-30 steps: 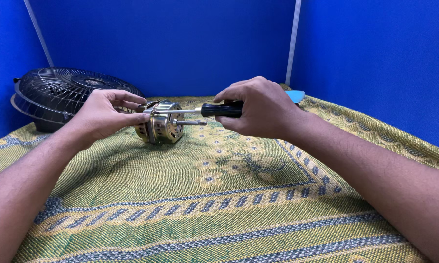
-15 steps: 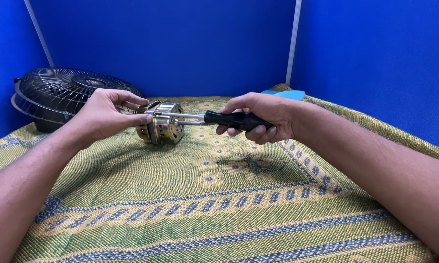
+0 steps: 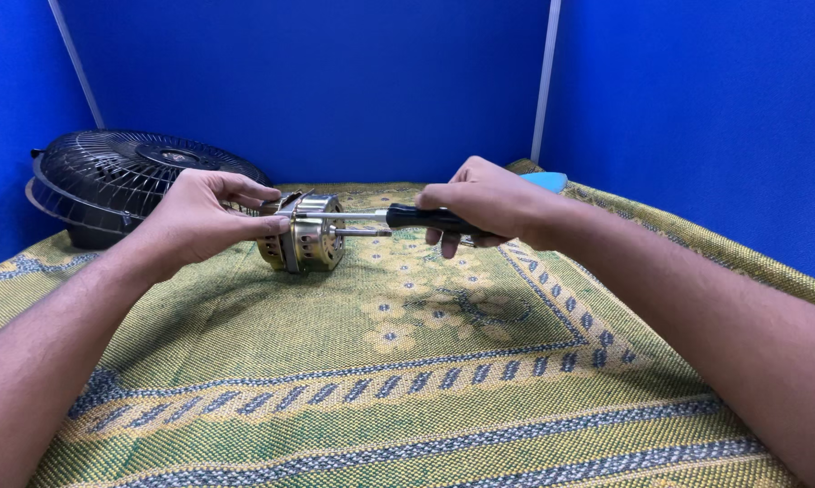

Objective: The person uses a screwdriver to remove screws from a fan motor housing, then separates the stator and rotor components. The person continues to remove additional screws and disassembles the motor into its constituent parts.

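Note:
A small brass-coloured fan motor point(image 3: 310, 237) with a steel shaft pointing right lies on its side on the woven mat point(image 3: 407, 380). My left hand point(image 3: 204, 217) holds the motor by its left end, fingers pinched at its upper rim. My right hand point(image 3: 480, 203) grips the black handle of a screwdriver point(image 3: 398, 217), held level. The screwdriver's metal shank reaches left to the top of the motor housing, where the tip meets it near my left fingertips.
A black wire fan grille point(image 3: 127, 181) leans at the back left, against the blue wall. A light blue object point(image 3: 547, 181) peeks out behind my right hand. Blue partition walls point(image 3: 678, 108) close in the back and both sides.
My right hand has slid back to the right along the screwdriver, away from the motor, so more of the shank shows. My left hand and the motor have stayed in place.

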